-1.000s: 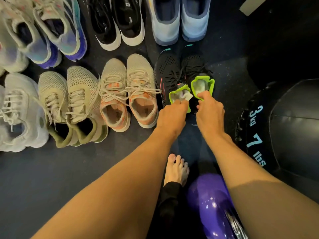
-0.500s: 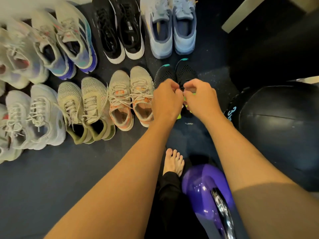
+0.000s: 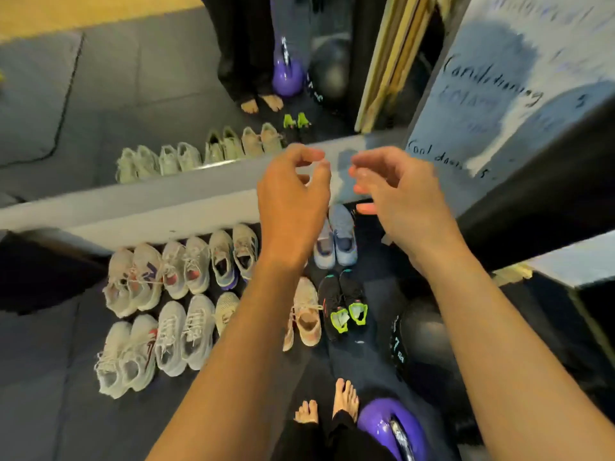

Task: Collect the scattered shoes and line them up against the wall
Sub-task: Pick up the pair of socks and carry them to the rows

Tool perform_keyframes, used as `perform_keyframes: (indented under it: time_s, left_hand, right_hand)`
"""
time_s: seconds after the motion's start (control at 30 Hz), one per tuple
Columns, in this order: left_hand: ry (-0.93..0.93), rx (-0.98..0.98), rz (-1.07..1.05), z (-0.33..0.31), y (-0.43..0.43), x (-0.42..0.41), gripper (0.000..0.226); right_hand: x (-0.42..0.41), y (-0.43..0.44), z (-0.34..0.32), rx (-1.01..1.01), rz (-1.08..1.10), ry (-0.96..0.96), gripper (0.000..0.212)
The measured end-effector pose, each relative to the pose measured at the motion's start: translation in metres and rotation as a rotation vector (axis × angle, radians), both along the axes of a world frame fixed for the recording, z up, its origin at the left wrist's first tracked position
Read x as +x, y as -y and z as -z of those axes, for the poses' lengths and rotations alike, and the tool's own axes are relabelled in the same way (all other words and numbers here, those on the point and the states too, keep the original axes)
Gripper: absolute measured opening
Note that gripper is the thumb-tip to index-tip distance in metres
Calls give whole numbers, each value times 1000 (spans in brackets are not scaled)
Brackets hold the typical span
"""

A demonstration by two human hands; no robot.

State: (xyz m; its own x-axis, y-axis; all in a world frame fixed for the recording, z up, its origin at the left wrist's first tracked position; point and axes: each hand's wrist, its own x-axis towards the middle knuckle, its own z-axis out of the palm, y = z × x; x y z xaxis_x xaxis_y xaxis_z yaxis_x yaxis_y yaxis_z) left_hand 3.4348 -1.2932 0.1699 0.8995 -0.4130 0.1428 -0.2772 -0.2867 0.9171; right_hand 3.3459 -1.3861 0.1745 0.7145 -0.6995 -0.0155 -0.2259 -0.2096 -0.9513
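Note:
Several pairs of shoes stand in two rows on the dark floor below a mirrored wall (image 3: 133, 201). The black pair with neon green heels (image 3: 344, 302) stands at the right end of the near row, next to a beige and orange shoe (image 3: 306, 314). A light blue pair (image 3: 336, 241) stands behind it against the wall. White pairs (image 3: 156, 344) fill the left side. My left hand (image 3: 293, 201) and right hand (image 3: 396, 191) are raised in the air above the shoes, fingers loosely curled, holding nothing.
A purple kettlebell (image 3: 386, 424) sits by my bare feet (image 3: 332, 400). A black 7 lbs medicine ball (image 3: 419, 334) lies right of the black pair. A whiteboard with writing (image 3: 499, 94) leans at the right. The mirror reflects the shoes and my legs.
Both hands let go of the black shoes and rose away from them. The view lifted, so the mirror and whiteboard came into sight.

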Motion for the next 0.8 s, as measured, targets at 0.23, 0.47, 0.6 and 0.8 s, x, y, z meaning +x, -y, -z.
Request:
perform_keyframes:
  time_s: [0.23, 0.47, 0.6, 0.8]
  left_hand:
    - [283, -227, 115, -253, -39, -26, 11]
    - [472, -452, 349, -401, -65, -82, 9]
    - [405, -559, 586, -443, -70, -142, 8]
    - [295, -730, 890, -478, -102, -275, 8]
  right_hand:
    - [-59, -38, -250, -256, 107, 255, 14]
    - [-143, -99, -393, -456, 254, 460, 12]
    - [-211, -148, -437, -517, 417, 547, 13]
    - [-341, -227, -466, -639, 690, 524, 13]
